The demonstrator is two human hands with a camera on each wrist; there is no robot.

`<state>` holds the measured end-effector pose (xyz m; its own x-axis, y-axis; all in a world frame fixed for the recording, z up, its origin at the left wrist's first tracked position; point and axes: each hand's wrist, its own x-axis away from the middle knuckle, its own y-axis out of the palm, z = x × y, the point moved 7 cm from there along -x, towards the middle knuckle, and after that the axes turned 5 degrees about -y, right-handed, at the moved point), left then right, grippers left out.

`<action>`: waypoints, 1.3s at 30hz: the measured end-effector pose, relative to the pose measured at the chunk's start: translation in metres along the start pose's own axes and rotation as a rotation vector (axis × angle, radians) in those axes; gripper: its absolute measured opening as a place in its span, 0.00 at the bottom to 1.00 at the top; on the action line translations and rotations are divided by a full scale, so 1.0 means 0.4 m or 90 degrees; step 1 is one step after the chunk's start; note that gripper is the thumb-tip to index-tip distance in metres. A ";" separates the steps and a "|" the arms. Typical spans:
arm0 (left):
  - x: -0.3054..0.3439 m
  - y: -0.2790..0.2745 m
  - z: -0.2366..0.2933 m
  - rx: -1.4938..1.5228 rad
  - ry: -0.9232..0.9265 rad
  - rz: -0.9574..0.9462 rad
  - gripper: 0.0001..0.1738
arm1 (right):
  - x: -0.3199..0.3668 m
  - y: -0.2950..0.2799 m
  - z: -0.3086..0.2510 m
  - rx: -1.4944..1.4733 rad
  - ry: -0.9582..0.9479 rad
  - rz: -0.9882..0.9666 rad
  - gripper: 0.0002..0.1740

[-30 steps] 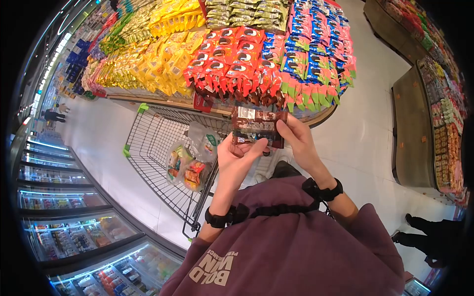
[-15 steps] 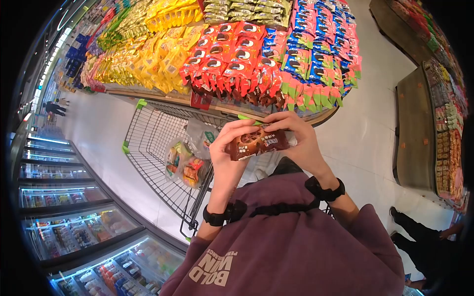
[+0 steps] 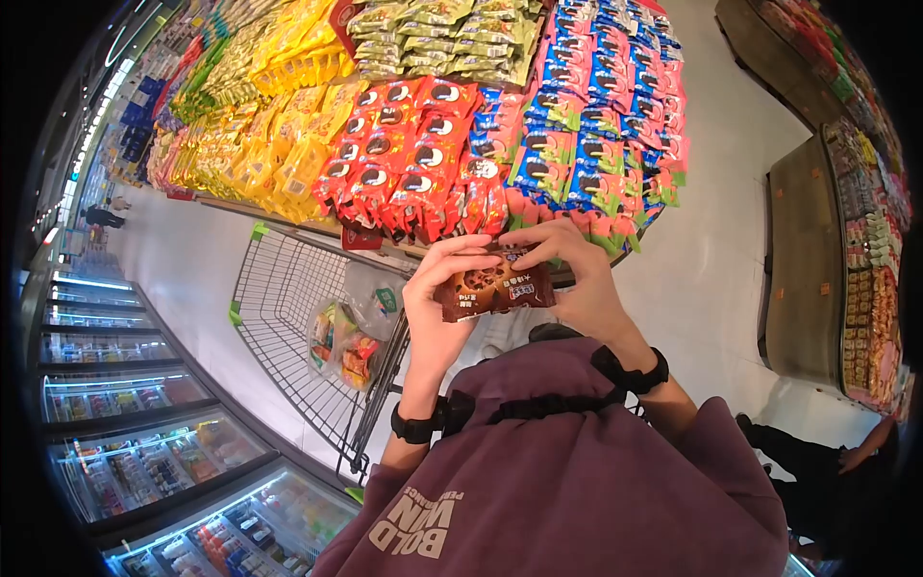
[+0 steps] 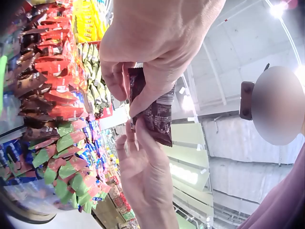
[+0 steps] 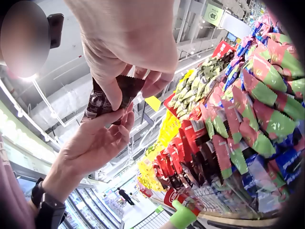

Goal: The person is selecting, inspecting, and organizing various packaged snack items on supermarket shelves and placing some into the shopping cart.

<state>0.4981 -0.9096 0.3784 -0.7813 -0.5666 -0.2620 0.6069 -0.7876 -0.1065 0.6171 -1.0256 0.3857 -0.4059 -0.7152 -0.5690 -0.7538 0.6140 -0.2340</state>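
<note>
One brown packet (image 3: 495, 288) held between left hand (image 3: 430, 288) and right hand (image 3: 582, 269)

Nearest my head camera is a purple shirt (image 3: 567, 452). In front of it both hands grip the single packet, one at each end, fingers bent narrow over its far edge. From above I read the front, with a cookie picture; my left wrist feed gives me the back, dense with print. I count two black wrist straps (image 3: 413, 428), one per arm.

Beyond the left forearm stands one wire cart (image 3: 279, 317). One clear bag (image 3: 370, 293) and some colourful packs (image 3: 358, 361) sit on its arm side, overlapping too much for me to count.

Just past the fingers runs the edge of a display stand (image 5: 248, 222), my tightest side; the right wrist feed shows its rim. I count four main groups on it: red packs (image 3: 404, 154), yellow packs (image 3: 279, 144), olive packs (image 3: 442, 43), blue-and-pink packs (image 3: 586, 125).

To the right, open floor (image 3: 711, 260) reaches a second stand (image 3: 808, 269); one person in dark clothes (image 3: 803, 462) is behind on that side. To the left, another floor strip separates cart from freezers (image 3: 183, 492). Farthest, my left wrist feed adds ceiling lights (image 4: 183, 173).
</note>
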 end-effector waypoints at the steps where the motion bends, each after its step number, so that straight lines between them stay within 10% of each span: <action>1: -0.017 0.013 0.005 -0.011 0.002 -0.003 0.23 | -0.006 -0.016 0.009 0.015 -0.015 -0.007 0.19; 10: -0.110 0.102 -0.014 0.044 -0.067 0.023 0.21 | -0.029 -0.119 0.132 -0.106 0.214 -0.006 0.17; 18: -0.113 0.184 -0.041 0.160 -0.179 0.073 0.21 | -0.022 -0.159 0.164 -0.383 0.280 0.052 0.38; 22: -0.118 0.179 -0.034 0.138 -0.186 0.157 0.22 | -0.045 -0.205 0.151 -0.149 0.194 0.064 0.35; 28: -0.115 0.201 0.078 -0.422 0.221 0.226 0.26 | -0.045 -0.192 0.142 -0.349 0.181 0.037 0.31; 39: -0.108 0.168 0.042 -0.331 0.113 0.280 0.18 | -0.034 -0.190 0.197 -0.292 0.276 -0.017 0.26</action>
<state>0.5701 -0.9419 0.3988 -0.4389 -0.7233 -0.5331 0.8866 -0.2522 -0.3878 0.7207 -1.0362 0.3491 -0.4835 -0.8579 -0.1740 -0.8726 0.4566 0.1733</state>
